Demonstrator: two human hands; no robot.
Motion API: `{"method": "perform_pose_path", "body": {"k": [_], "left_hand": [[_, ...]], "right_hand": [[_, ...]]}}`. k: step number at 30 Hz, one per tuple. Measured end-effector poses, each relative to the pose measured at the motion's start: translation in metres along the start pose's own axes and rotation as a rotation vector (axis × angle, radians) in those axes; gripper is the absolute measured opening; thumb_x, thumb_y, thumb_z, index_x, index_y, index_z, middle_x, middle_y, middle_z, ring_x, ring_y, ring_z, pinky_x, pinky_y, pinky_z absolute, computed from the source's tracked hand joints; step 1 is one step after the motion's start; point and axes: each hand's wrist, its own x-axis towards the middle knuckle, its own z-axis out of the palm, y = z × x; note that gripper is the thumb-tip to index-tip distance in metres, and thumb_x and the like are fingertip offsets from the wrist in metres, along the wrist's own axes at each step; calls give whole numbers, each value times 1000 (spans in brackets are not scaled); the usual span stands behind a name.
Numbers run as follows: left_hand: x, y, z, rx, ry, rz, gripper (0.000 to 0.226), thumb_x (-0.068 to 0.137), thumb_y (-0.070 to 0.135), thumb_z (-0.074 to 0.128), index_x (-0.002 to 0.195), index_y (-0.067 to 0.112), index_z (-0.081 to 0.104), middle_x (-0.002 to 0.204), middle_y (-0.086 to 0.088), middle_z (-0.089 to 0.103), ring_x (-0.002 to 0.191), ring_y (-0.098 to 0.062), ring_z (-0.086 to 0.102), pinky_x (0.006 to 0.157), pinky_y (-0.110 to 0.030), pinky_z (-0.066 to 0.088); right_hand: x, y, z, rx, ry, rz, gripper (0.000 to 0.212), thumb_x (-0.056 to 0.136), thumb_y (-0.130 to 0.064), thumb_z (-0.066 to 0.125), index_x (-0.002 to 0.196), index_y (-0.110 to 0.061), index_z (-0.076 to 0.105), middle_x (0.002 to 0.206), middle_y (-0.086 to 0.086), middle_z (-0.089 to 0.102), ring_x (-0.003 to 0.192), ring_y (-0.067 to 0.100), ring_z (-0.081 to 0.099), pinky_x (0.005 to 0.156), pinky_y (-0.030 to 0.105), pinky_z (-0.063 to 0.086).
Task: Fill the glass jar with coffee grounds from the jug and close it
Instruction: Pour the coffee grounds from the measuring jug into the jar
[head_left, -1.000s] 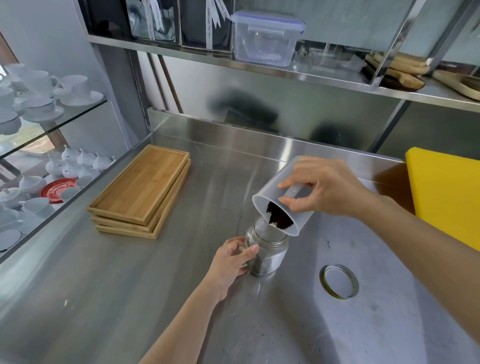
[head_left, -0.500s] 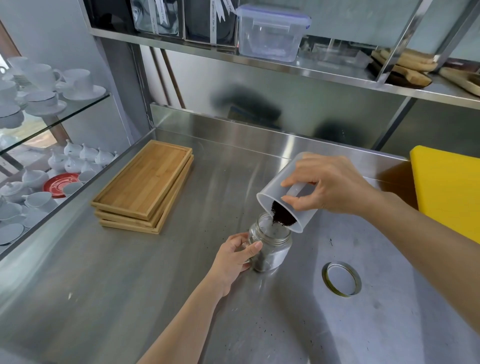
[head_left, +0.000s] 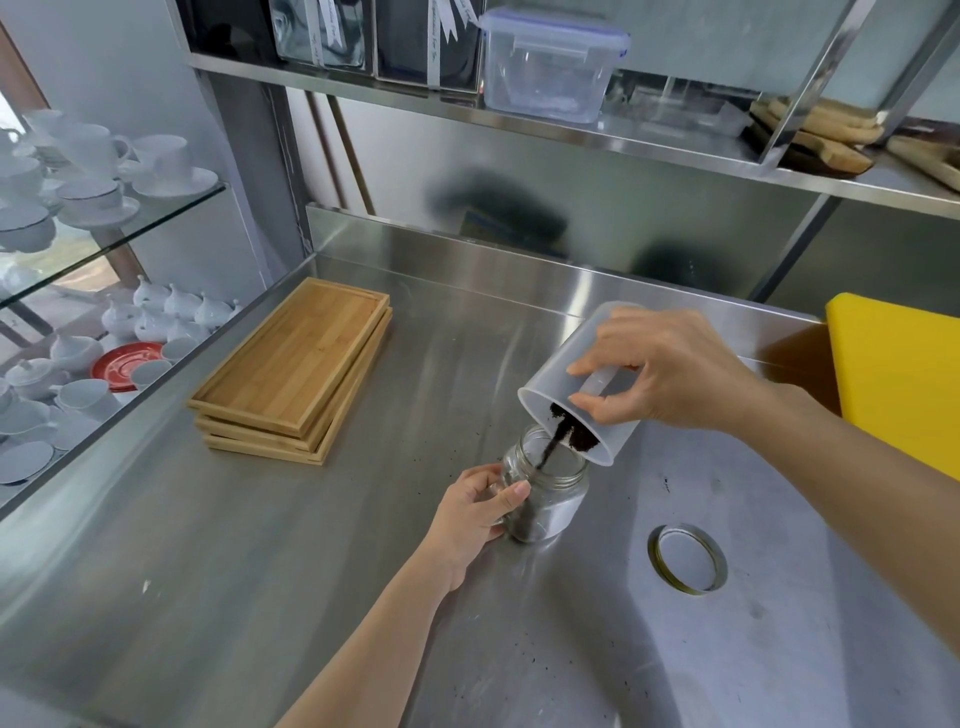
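The right hand (head_left: 670, 371) grasps the jug (head_left: 576, 384) from above, thumb and fingers pinching its handle near the rim, and holds it tipped mouth-down over the jar (head_left: 550, 491). The left hand (head_left: 467, 512) wraps the jar's near side, thumb across the front, steadying it upright on the counter (head_left: 260, 597).

The jug is translucent plastic, probably light and a little flexible, so a grip at the handle close to the rim looks like the best way to control the tilt. The jar is glass: stiff, smooth, likely slippery and breakable on the steel, which is good reason to hold it round the body below the threaded neck, clear of the mouth.

A dark heap of grounds (head_left: 574, 434) lies against the jug's lower lip, and a thin stream runs from it straight into the jar's mouth. Inside the jar the grounds darken the lower part; how high they reach is hard to judge through the glass, but it seems well short of full. The jug holds only a modest amount more near its lip; the rest of its inside is hidden by the hand.

The lid (head_left: 687, 558) lies flat on the counter to the right of the jar, well apart from it, so closing is not yet begun. A few dark specks dot the steel around the jar and nearer the camera. Wooden trays (head_left: 296, 364) are stacked at the left, and a yellow board (head_left: 904, 374) sits at the right edge.
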Motion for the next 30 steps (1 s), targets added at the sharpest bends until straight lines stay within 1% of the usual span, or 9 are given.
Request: {"method": "perform_pose_path", "body": {"k": [3, 6, 8, 14, 17, 20, 23, 27, 30], "left_hand": [[1, 0, 0, 6, 0, -2, 6, 82, 22, 68, 86, 20, 64, 129, -2, 47, 95, -19, 57, 94, -41, 48], [1, -1, -1, 22, 4, -2, 12, 81, 23, 68, 83, 16, 58, 124, -1, 49, 88, -16, 57, 92, -40, 49], [2, -2, -1, 27, 4, -4, 14, 80, 24, 69, 83, 16, 58, 125, -2, 50, 89, -16, 57, 91, -39, 49], [1, 0, -1, 40, 8, -4, 9, 81, 24, 69, 81, 19, 60, 135, -8, 49, 95, -19, 57, 92, -40, 48], [0, 1, -1, 56, 7, -5, 11, 81, 24, 68, 81, 18, 59, 135, -8, 49, 98, -20, 58, 93, -40, 48], [-2, 3, 1, 51, 6, -2, 5, 82, 23, 68, 84, 23, 63, 134, -7, 49, 99, -19, 59, 94, -41, 48], [-3, 5, 2, 51, 3, 2, 5, 83, 22, 67, 84, 25, 63, 134, -6, 48, 93, -17, 59, 95, -41, 48], [-3, 5, 2, 57, -2, 7, 7, 83, 23, 67, 88, 26, 63, 133, -3, 47, 97, -18, 59, 96, -43, 48], [-2, 5, 1, 63, 2, 10, 7, 82, 24, 67, 88, 24, 64, 132, -1, 46, 99, -19, 59, 97, -45, 47]], "right_hand": [[-1, 1, 2, 4, -11, 4, 37, 70, -47, 53, 70, -16, 72, 62, 3, 64, 70, 0, 33, 38, 36, 48], [-1, 1, 2, -2, -20, 8, 37, 69, -48, 53, 70, -17, 72, 63, 2, 65, 68, 2, 37, 39, 36, 49], [-1, 1, 1, -5, -19, 6, 37, 69, -48, 53, 70, -16, 72, 62, 2, 64, 67, 1, 36, 39, 35, 48], [-1, -1, 5, -34, 0, -30, 36, 69, -46, 54, 69, -16, 73, 61, 3, 63, 66, 9, 42, 37, 32, 46], [-2, -2, 7, -27, 12, -33, 36, 69, -45, 54, 69, -15, 73, 59, 3, 62, 73, 13, 42, 38, 31, 43], [-3, -2, 8, -57, 10, -39, 30, 68, -43, 62, 68, -15, 73, 57, 2, 60, 73, 13, 40, 40, 26, 36], [-3, -1, 8, -84, 9, -36, 20, 63, -35, 71, 66, -16, 73, 55, 2, 58, 69, 12, 39, 42, 23, 32], [-4, 0, 8, -53, 6, -38, 31, 69, -43, 59, 67, -16, 73, 56, 3, 59, 70, 14, 40, 39, 26, 37], [-3, 1, 7, -48, 20, -35, 32, 70, -43, 57, 67, -15, 73, 55, 3, 58, 68, 11, 36, 37, 28, 38]]}}
